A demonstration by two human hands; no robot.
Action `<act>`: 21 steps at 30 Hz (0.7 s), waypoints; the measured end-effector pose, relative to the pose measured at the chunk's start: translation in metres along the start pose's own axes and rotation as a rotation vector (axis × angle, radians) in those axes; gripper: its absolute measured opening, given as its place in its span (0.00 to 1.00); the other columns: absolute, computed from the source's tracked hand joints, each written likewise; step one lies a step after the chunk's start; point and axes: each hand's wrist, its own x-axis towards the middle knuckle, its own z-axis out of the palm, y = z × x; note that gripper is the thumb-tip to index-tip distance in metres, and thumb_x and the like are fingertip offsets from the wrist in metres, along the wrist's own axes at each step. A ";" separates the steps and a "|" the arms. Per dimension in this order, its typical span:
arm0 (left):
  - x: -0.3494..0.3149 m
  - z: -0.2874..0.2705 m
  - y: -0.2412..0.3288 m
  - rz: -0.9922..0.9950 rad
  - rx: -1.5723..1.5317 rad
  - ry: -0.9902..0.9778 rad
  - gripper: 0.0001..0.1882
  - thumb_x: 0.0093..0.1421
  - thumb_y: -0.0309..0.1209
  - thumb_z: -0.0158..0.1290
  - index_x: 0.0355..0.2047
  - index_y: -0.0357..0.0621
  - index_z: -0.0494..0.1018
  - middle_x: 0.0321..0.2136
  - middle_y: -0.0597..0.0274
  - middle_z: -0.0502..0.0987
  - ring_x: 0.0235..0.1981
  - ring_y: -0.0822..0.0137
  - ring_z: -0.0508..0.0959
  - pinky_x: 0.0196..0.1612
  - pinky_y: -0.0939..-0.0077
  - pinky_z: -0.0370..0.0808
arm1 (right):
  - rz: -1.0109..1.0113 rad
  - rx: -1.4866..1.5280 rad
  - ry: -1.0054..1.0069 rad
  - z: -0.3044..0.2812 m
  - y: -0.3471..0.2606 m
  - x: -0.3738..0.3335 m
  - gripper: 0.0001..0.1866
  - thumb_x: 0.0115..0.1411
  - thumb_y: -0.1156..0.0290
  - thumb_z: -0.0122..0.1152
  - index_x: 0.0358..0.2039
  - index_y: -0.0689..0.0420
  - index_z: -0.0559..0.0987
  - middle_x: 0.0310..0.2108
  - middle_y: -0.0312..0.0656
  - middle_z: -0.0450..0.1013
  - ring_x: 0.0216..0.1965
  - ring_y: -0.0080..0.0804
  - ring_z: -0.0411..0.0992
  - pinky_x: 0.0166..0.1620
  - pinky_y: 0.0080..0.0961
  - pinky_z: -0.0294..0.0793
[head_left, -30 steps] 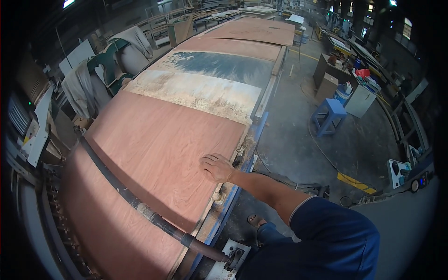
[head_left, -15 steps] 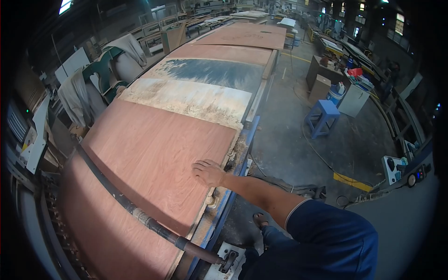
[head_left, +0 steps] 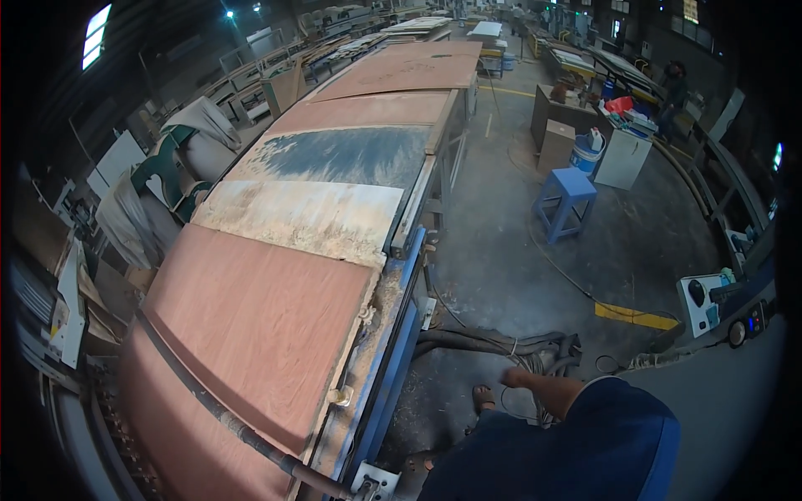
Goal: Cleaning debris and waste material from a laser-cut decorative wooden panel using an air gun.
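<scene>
My right hand (head_left: 515, 378) hangs over the floor, away from the machine bed and touching nothing I can see. It looks small and rounded, and its fingers are too hidden to read. My left hand is outside the picture. To the left lies a reddish plywood sheet (head_left: 259, 309) on the long bed. A dark curved bar (head_left: 213, 405) runs over the sheet's near part, ending by a white plate (head_left: 376, 480) at the bottom. Beyond the sheet is a pale, dust-covered panel (head_left: 301, 213), then a worn dark blue surface (head_left: 342, 156).
A blue rail (head_left: 388, 359) edges the bed. Hoses and cables (head_left: 501, 344) lie on the floor near my feet. A blue stool (head_left: 565, 203), a bucket (head_left: 587, 154) and cardboard box (head_left: 555, 146) stand at right. A control panel (head_left: 746, 326) is at far right.
My right hand has come off the plywood sheet and moved right, down over the floor. The view has shifted, so the bed appears farther left.
</scene>
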 end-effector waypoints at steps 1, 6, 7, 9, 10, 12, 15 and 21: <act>-0.021 0.012 0.028 0.175 0.033 0.002 0.30 0.75 0.47 0.43 0.55 0.28 0.75 0.50 0.38 0.79 0.47 0.49 0.80 0.49 0.59 0.79 | 0.101 -0.111 -0.131 0.029 0.055 -0.012 0.24 0.67 0.51 0.55 0.43 0.60 0.85 0.40 0.56 0.82 0.41 0.58 0.80 0.46 0.50 0.77; -0.153 0.166 0.179 0.041 -0.504 -0.527 0.20 0.71 0.37 0.52 0.56 0.36 0.74 0.39 0.57 0.79 0.37 0.68 0.79 0.42 0.73 0.75 | 0.520 0.392 -0.274 0.039 0.156 -0.076 0.14 0.67 0.68 0.53 0.46 0.59 0.83 0.42 0.53 0.82 0.39 0.48 0.82 0.41 0.42 0.82; -0.184 0.196 0.216 -0.054 -0.377 -0.753 0.20 0.70 0.37 0.53 0.56 0.35 0.74 0.40 0.57 0.80 0.40 0.66 0.80 0.45 0.70 0.76 | 0.629 0.308 -0.271 0.098 0.284 -0.082 0.14 0.67 0.68 0.53 0.46 0.59 0.83 0.42 0.53 0.82 0.39 0.48 0.82 0.41 0.42 0.82; -0.258 0.251 0.252 0.336 -0.140 -1.141 0.22 0.68 0.38 0.57 0.55 0.34 0.75 0.45 0.49 0.82 0.49 0.55 0.81 0.52 0.61 0.77 | 0.036 -0.311 -0.292 0.100 0.309 -0.047 0.19 0.62 0.63 0.57 0.44 0.66 0.83 0.43 0.59 0.80 0.45 0.55 0.79 0.45 0.45 0.78; -0.308 0.270 0.287 0.698 0.026 -1.352 0.23 0.66 0.40 0.58 0.56 0.38 0.76 0.47 0.46 0.82 0.51 0.49 0.81 0.54 0.60 0.77 | 0.217 0.293 0.249 0.072 0.257 -0.027 0.21 0.62 0.59 0.57 0.43 0.66 0.82 0.42 0.63 0.79 0.44 0.57 0.79 0.46 0.47 0.77; -0.368 0.308 0.272 1.029 0.090 -1.558 0.25 0.65 0.44 0.59 0.56 0.41 0.76 0.48 0.43 0.81 0.51 0.46 0.81 0.54 0.56 0.77 | 0.235 0.796 0.400 0.015 0.230 -0.012 0.22 0.62 0.57 0.57 0.42 0.65 0.83 0.40 0.60 0.80 0.42 0.56 0.79 0.45 0.47 0.76; -0.431 0.364 0.238 0.793 0.097 -1.859 0.27 0.63 0.46 0.60 0.56 0.41 0.76 0.49 0.44 0.82 0.51 0.47 0.82 0.53 0.56 0.77 | 0.110 1.026 0.597 -0.072 0.165 -0.042 0.21 0.62 0.57 0.59 0.40 0.65 0.83 0.34 0.55 0.81 0.37 0.49 0.79 0.42 0.43 0.76; -0.447 0.475 0.113 0.357 0.432 -1.794 0.26 0.64 0.51 0.53 0.54 0.49 0.80 0.50 0.47 0.82 0.51 0.45 0.81 0.54 0.53 0.77 | 0.231 0.955 0.543 -0.063 0.185 -0.086 0.20 0.63 0.57 0.58 0.41 0.63 0.84 0.33 0.52 0.81 0.37 0.42 0.79 0.44 0.37 0.76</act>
